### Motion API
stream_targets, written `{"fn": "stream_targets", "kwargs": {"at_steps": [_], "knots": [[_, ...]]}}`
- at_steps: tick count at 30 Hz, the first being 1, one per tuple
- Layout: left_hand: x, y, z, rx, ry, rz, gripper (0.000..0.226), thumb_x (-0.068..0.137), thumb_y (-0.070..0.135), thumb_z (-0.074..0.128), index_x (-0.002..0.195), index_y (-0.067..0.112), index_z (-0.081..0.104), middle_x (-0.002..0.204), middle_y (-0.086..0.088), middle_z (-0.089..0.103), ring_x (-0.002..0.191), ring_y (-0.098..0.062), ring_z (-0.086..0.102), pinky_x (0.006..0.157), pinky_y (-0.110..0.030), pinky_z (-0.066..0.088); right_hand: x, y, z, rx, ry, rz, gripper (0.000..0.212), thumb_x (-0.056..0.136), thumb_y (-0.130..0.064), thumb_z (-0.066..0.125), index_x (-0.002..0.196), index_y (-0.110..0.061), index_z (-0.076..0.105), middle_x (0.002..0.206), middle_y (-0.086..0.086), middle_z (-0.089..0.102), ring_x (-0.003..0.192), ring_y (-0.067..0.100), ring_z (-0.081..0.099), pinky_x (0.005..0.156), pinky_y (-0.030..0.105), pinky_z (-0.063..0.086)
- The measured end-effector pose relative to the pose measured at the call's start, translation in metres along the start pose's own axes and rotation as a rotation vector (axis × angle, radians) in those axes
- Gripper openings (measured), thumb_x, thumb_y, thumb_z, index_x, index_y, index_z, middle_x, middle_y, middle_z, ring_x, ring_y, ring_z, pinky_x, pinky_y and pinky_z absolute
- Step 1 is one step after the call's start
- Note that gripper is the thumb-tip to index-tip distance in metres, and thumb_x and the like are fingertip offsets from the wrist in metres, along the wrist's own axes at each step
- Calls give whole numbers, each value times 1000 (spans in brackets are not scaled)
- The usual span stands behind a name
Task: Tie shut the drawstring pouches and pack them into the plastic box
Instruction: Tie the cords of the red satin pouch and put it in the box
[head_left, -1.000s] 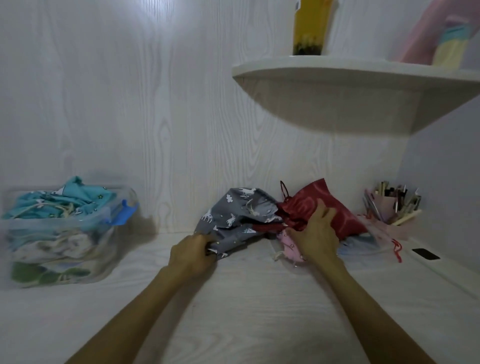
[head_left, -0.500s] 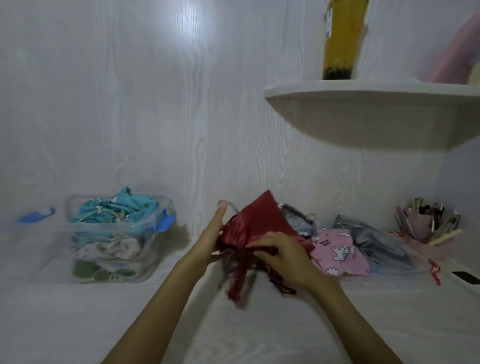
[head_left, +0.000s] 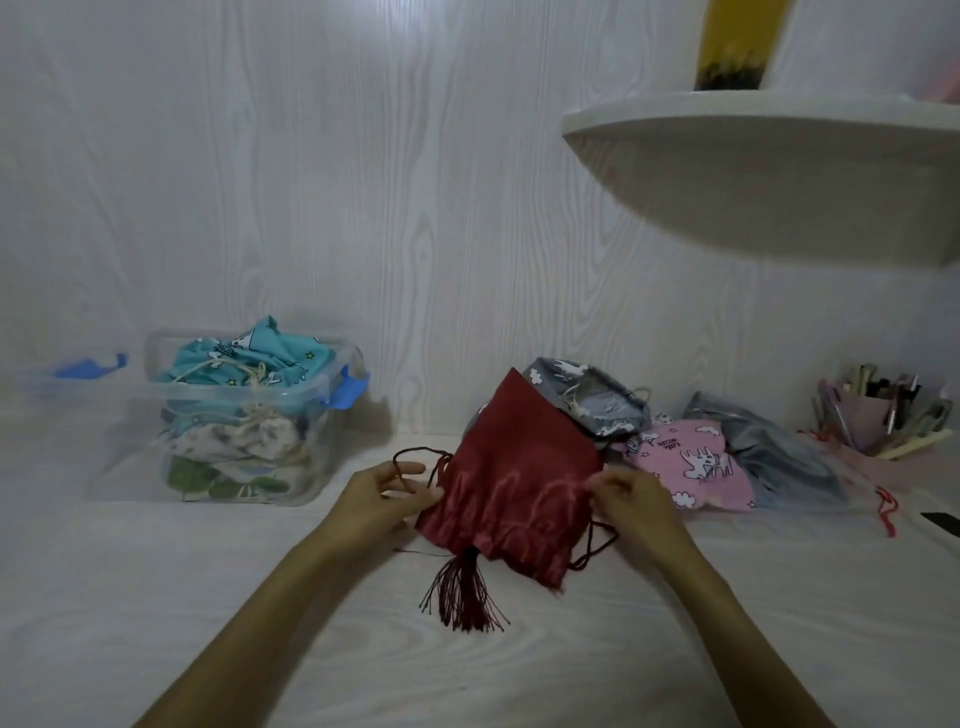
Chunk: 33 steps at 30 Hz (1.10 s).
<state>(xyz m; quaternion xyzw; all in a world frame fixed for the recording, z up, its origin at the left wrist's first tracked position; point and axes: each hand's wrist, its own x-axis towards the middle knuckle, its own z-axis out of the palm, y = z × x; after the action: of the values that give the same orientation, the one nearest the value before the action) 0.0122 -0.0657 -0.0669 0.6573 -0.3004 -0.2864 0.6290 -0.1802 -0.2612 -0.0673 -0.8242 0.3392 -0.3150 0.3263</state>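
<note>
- My left hand (head_left: 382, 496) pinches the dark cord and left edge of the red pouch (head_left: 511, 480) between its fingers.
- My right hand (head_left: 631, 493) nips the pouch's right edge; the pouch hangs between both hands above the table (head_left: 156, 597), tassel (head_left: 467, 592) dangling.
- The plastic box (head_left: 244, 415), stuffed with pouches, sits well left of my left fingers.
- A pink pouch (head_left: 691, 462) lies just right of my right fingers.

Dark red satin pouch (head_left: 511, 478) w/ tassel, mouth toward viewer, right of clear plastic box (head_left: 244, 415) stuffed w/ pouches
</note>
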Motion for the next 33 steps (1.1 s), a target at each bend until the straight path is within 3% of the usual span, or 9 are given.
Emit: {"fn": "stream_targets", "kwargs": {"at_steps": [3, 5, 9, 12, 17, 23, 27, 29, 33], "knots": [[2, -8, -7, 70, 173, 68, 15, 84, 9, 69, 97, 11, 64, 86, -11, 68, 71, -11, 62, 62, -20, 47, 0, 14, -8, 5, -75, 141, 25, 90, -23, 57, 71, -10, 66, 71, 8, 64, 72, 19, 60, 68, 25, 41], [7, -13, -14, 72, 244, 40, 10, 85, 9, 68, 94, 11, 63, 93, -14, 66, 74, -16, 60, 64, -26, 47, -3, 16, -14, -23, -171, 191, 24, 91, -27, 58, 83, -9, 72, 88, 11, 69, 79, 15, 62, 71, 23, 42], [9, -23, -25, 511, 400, 308, 49, 83, 1, 62, 127, 16, 44, 118, 4, 47, 104, -17, 51, 91, -39, 47, -8, 13, -16, -253, -308, 23, 37, 90, -4, 54, 125, -12, 59, 125, -3, 55, 122, 13, 49, 101, 18, 36], [6, -13, -26, 721, 185, 713, 65, 75, -17, 48, 119, 31, 52, 120, 15, 47, 114, -3, 43, 98, -23, 38, -17, -1, -24, -162, -330, -72, 51, 77, 20, 44, 89, -20, 72, 99, -10, 66, 95, -3, 59, 77, 4, 42], [4, -24, -25, 928, -83, 509, 69, 74, -8, 41, 119, 44, 49, 120, 16, 46, 113, -3, 45, 90, -24, 41, -23, -3, -33, -293, -592, -110, 33, 77, -8, 69, 99, -33, 70, 107, -6, 61, 90, 5, 56, 79, 16, 46], [6, -22, -28, 1054, -9, 519, 48, 88, 29, 58, 130, 43, 41, 101, 19, 56, 100, -6, 46, 75, -23, 36, -23, -1, -22, -246, -547, -120, 10, 82, -18, 71, 77, -25, 67, 53, -17, 57, 48, -7, 49, 52, 8, 36], [3, -17, -28, 1000, 76, 393, 67, 84, 37, 64, 142, 31, 32, 90, 13, 52, 93, -12, 50, 75, -29, 39, -22, -4, -29, -205, -504, -139, 16, 87, -9, 63, 78, -22, 66, 72, -12, 65, 64, -5, 56, 61, 8, 41], [4, -16, -35, 931, 195, 447, 78, 79, 37, 72, 144, 31, 29, 96, 10, 47, 96, -14, 49, 79, -31, 43, -19, -1, -33, -102, -405, -113, 13, 92, -8, 55, 83, -16, 61, 82, -3, 68, 74, 11, 64, 69, 14, 45], [8, -12, -49, 1036, 365, 392, 44, 87, 25, 63, 130, 23, 52, 114, 1, 60, 108, -20, 54, 81, -34, 47, -15, 1, -37, 59, -262, -64, 7, 96, -3, 46, 92, 0, 51, 58, 4, 66, 52, 19, 62, 55, 25, 49]]}}
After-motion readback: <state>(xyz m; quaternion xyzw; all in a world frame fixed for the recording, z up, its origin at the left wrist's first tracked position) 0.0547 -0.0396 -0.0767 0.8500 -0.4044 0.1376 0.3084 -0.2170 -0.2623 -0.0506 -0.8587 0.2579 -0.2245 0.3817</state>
